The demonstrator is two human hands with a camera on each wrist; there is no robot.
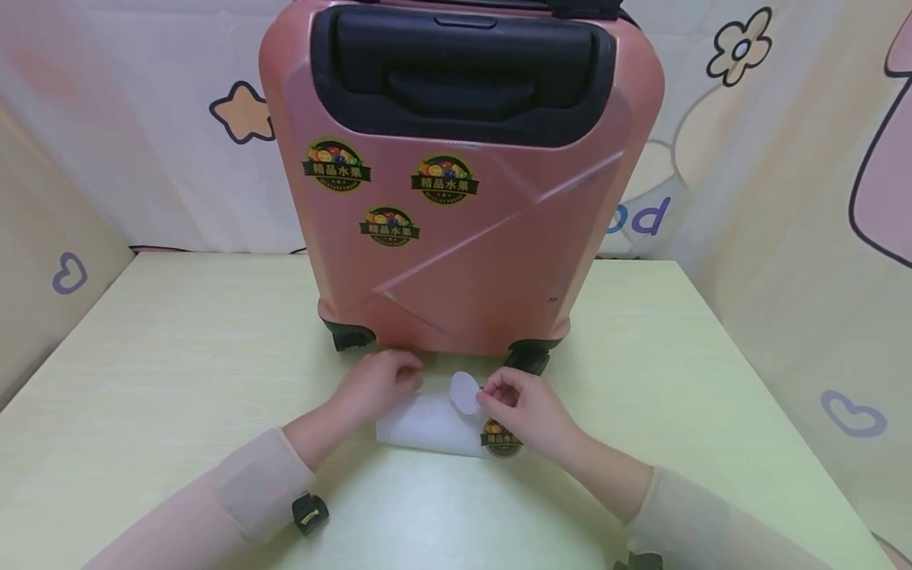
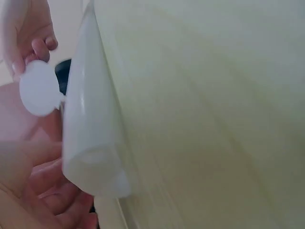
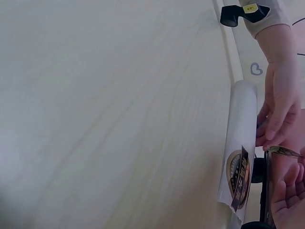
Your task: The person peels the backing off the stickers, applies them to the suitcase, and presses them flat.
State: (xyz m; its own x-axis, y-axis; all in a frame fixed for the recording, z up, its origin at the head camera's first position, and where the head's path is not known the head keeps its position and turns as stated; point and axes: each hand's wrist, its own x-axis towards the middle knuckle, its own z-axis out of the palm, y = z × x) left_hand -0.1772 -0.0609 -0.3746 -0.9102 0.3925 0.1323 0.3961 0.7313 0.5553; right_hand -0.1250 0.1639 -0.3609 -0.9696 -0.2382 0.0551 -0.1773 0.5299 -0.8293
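Note:
A whitish sticker sheet (image 1: pixel 431 427), curled over like a tube, lies on the table below the suitcase. One round fruit-label sticker (image 1: pixel 502 439) shows at its right end. My left hand (image 1: pixel 378 384) has curled fingers at the sheet's left back edge and seems to hold it there; the curl hides the contact. Between thumb and fingertips, my right hand (image 1: pixel 527 408) pinches a loose round sticker (image 1: pixel 465 393) just above the sheet, its white back towards the head view. Behind both hands stands a pink suitcase (image 1: pixel 456 277) with three fruit-label stickers on its upper left front.
The suitcase's black wheels (image 1: pixel 527 358) rest on the pale table (image 1: pixel 178 340), close to my right hand. A black recessed handle panel (image 1: pixel 463 79) spans its top. Printed curtains (image 1: pixel 164 158) hang behind and at both sides.

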